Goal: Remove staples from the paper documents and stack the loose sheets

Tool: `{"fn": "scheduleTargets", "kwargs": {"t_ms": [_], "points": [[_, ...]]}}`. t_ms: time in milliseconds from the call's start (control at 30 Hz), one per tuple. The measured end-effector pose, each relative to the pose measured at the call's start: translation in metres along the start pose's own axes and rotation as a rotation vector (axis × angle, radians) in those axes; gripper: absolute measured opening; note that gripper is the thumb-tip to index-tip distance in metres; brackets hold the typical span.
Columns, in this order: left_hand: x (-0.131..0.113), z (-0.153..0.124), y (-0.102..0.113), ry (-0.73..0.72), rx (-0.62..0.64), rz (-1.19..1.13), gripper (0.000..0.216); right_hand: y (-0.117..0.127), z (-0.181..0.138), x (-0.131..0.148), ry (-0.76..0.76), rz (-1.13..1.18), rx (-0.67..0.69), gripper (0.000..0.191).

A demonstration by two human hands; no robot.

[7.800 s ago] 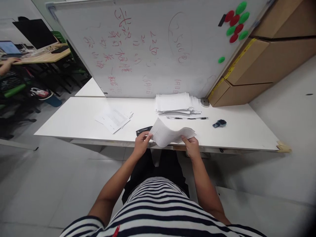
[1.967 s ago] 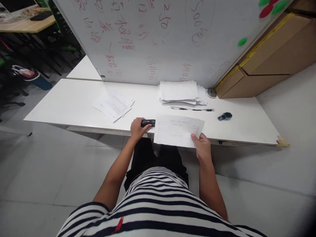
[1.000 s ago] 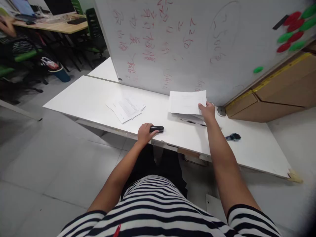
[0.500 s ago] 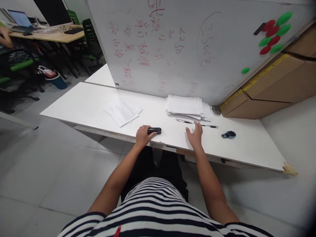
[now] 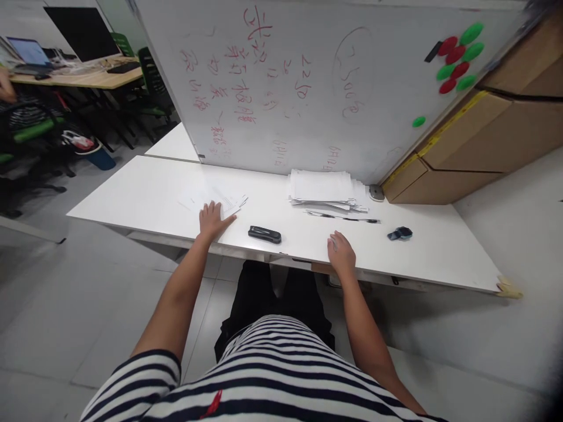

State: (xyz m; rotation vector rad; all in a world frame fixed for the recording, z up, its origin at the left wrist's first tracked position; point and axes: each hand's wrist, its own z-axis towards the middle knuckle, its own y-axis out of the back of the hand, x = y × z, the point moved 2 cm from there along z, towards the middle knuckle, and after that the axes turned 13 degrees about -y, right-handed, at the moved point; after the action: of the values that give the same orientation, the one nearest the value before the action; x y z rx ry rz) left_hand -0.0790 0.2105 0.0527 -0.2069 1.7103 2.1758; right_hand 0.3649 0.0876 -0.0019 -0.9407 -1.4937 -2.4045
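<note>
My left hand [image 5: 211, 218] lies flat, fingers spread, on the small pile of printed sheets [image 5: 229, 201] at the left of the white table [image 5: 145, 193]. A black stapler [image 5: 264, 235] rests on the table to the right of that hand, untouched. My right hand [image 5: 340, 254] sits near the table's front edge with its fingers loosely curled and nothing in it. Behind it lie a thick stack of paper [image 5: 325, 188] and a pen [image 5: 343, 217].
A whiteboard [image 5: 308, 82] with red writing and red and green magnets [image 5: 453, 55] stands along the table's back edge. Cardboard boxes [image 5: 479, 140] are at the right. A small dark object [image 5: 399, 234] lies right of the pen. Desks with screens [image 5: 65, 64] stand far left.
My right hand put the sheet on the thick stack and drew back to the table's front edge. My left hand let go of the stapler and moved left onto the small pile.
</note>
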Motion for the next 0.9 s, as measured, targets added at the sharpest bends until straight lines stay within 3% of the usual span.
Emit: {"fn": "scheduleTargets", "kwargs": {"t_ms": [167,367,567,733,900], "points": [[0.008,-0.009,-0.013,0.079,-0.107,0.101,0.057,0.001,-0.001,0.0,-0.014,-0.001,-0.008,0.031],[0.0,-0.012,-0.009,0.017,-0.163,0.161,0.033,0.0,-0.002,-0.001,0.024,-0.018,-0.028,0.033],[-0.004,-0.014,-0.009,-0.123,-0.121,0.11,0.03,0.001,0.0,0.001,-0.014,-0.036,-0.001,0.043],[-0.001,-0.009,-0.008,-0.005,-0.132,0.099,0.043,0.001,0.0,0.0,-0.034,-0.028,0.014,0.045],[-0.001,-0.01,-0.008,0.064,-0.137,0.118,0.035,0.001,0.0,0.0,-0.002,-0.021,0.002,0.042]]}}
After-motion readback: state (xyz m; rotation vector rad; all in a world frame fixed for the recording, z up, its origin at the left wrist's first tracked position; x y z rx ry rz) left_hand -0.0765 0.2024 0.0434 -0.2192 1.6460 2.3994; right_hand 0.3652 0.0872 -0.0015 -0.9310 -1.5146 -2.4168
